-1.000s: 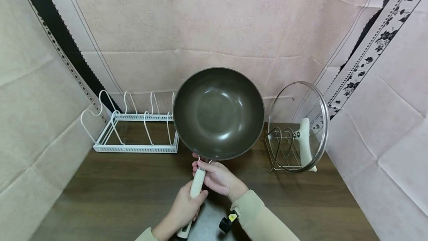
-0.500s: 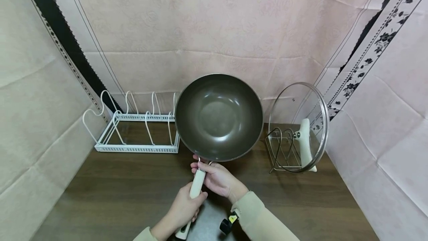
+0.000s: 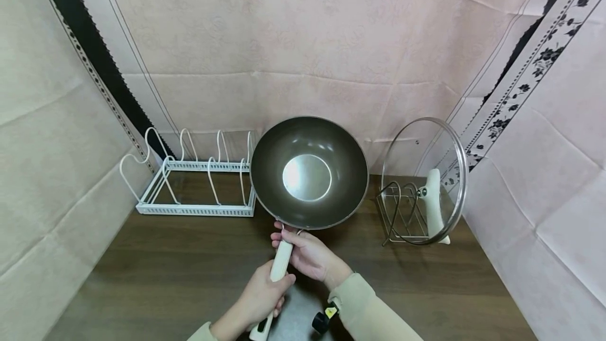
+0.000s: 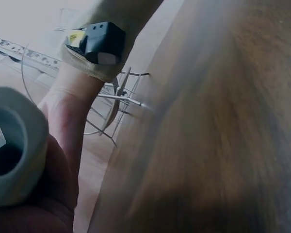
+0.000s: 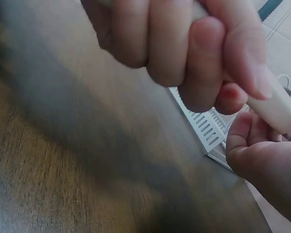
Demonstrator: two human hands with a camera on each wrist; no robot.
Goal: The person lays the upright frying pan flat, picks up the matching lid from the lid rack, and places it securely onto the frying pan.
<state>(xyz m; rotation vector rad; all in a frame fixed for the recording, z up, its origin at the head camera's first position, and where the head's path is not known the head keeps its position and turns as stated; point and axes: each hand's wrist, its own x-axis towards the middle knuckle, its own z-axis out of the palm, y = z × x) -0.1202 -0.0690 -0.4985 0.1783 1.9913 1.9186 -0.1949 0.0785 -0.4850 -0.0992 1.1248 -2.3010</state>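
A deep dark wok [image 3: 307, 193] is held above the counter, its inside facing up and toward me. My left hand [image 3: 262, 293] wraps its fingers round the cream handle [image 3: 281, 258], thumb lying across it. Closer to the bowl, my right hand [image 3: 312, 259] has its palm up and holds the handle's front end, thumb on top and fingers beneath. The hollow butt of the handle [image 4: 31, 150] shows in the left wrist view. Curled left fingers [image 5: 167, 48] fill the top of the right wrist view, with the right hand [image 5: 266, 160] beyond at the lower right.
A white dish rack [image 3: 194, 210] with upright loops stands left of the wok. On the right, a glass lid [image 3: 458, 204] with a cream handle leans in a wire rack [image 3: 395, 220]. The brown wooden counter [image 3: 156, 278] meets cloth-covered walls [image 3: 331, 30].
The far rim of the wok has come steadily lower in the head view, and the reflection inside has shifted into a bright disc. Both hands keep their hold in nearly the same places.
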